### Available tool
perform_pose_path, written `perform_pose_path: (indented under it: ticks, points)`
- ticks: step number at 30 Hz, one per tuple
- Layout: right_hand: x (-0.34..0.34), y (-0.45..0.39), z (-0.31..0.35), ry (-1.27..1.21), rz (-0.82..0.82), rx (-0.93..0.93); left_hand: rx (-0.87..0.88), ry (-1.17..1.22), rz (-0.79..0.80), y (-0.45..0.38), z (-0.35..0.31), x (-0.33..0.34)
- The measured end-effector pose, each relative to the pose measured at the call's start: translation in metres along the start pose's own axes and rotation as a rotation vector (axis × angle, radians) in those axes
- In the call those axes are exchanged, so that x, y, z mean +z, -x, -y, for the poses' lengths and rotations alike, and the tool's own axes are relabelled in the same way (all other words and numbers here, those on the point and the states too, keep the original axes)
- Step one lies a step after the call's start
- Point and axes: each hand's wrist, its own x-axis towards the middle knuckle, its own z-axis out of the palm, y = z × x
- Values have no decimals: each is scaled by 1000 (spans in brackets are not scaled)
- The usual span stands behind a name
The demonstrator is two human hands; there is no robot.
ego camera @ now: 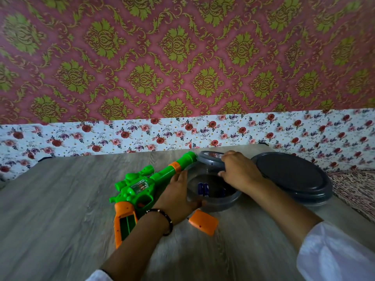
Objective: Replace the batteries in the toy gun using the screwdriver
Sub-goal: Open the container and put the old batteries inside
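The green and orange toy gun (142, 187) lies on the wooden table, muzzle pointing far right, and the battery bay in its orange grip is uncovered. The loose orange battery cover (203, 222) lies beside my left wrist. Just right of the gun stands a clear plastic jar (221, 203) with grey rims, and blue batteries (203, 189) are inside it. My left hand (178, 197) cups the jar's left side with the thumb on its near rim. My right hand (239, 171) grips the jar's far upper part near the mouth. No screwdriver is in view.
A large round grey lid or tray (292, 177) lies at the right, close behind my right forearm. A flowered wall runs along the table's far edge. Patterned fabric (357, 191) lies beyond the table's right edge. Bare wood (60, 220) stretches to the left.
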Motion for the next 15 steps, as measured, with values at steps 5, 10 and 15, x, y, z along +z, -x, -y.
perform_pose_path:
  ticks: [5,10,15]
  points:
    - [9,0,3,124,-64,-40,-16,-6,-11,1,0,5]
    - [12,7,6,94,-131,-171,-15,27,-32,2,0,4]
    - [14,30,17,37,-231,-351,-1,69,-32,0,2,3]
